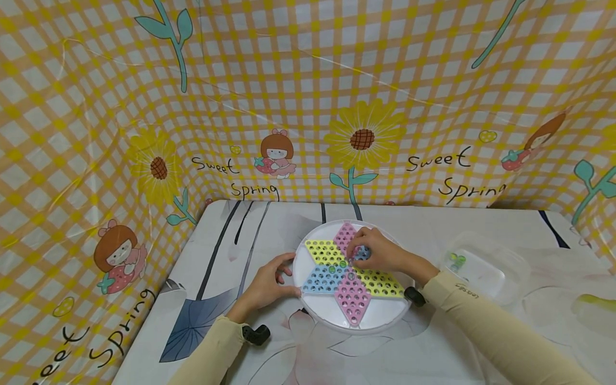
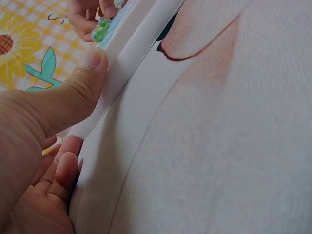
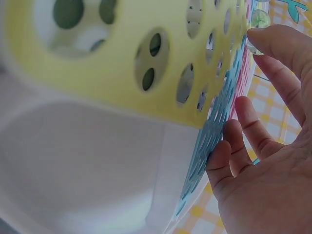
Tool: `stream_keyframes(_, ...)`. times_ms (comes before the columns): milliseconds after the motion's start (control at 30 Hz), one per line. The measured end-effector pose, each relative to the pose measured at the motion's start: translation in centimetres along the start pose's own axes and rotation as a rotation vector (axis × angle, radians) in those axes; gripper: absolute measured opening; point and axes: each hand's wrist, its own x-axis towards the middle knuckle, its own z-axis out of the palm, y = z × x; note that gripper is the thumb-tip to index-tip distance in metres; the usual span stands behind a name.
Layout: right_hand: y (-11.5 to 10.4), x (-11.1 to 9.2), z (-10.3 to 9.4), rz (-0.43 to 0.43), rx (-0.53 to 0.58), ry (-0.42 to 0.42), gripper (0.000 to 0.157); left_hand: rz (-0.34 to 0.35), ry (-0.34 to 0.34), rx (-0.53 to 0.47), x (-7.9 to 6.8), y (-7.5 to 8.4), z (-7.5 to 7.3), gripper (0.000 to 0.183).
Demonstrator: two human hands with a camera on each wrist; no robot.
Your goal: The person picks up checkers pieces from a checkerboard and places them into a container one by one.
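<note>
A round white Chinese checkers board (image 1: 321, 310) with a pink, yellow and blue star of holes lies on the table. My left hand (image 1: 267, 286) holds its left edge; in the left wrist view the thumb (image 2: 87, 80) lies on the white rim and the other fingers curl below. Over the star's centre, my right hand (image 1: 377, 251) pinches a clear marble (image 3: 254, 48) between thumb and index finger, its other fingertips at the blue section. A green marble (image 3: 261, 19) sits just beyond. Near the centre are green marbles (image 1: 343, 264) and a clear marble (image 1: 351, 276).
Right of the board stands a clear plastic container (image 1: 491, 279) with several green marbles (image 1: 456, 261) at its left side. A patterned white cloth (image 1: 269, 224) covers the table. Behind and to the left hangs a checked yellow curtain (image 1: 308, 85) with sunflowers.
</note>
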Motion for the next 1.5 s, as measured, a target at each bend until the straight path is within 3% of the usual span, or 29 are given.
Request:
stream_keyframes(700, -0.3, -0.6, -0.6, -0.026, 0.021, 0.023, 0.012, -0.009, -0.009, -0.008, -0.2, 0.3, 0.2, 0.089)
stream_keyframes(1100, -0.9, -1.0, -2.5, -0.132, 0.050, 0.097, 0.014, -0.009, -0.005, -0.006, -0.1, 0.4, 0.1, 0.089)
stream_keyframes(1500, -1.7, -2.0, -4.6, -0.163, 0.030, 0.126, 0.018, -0.015, -0.004, 0.001, -0.2, 0.5, 0.0, 0.089)
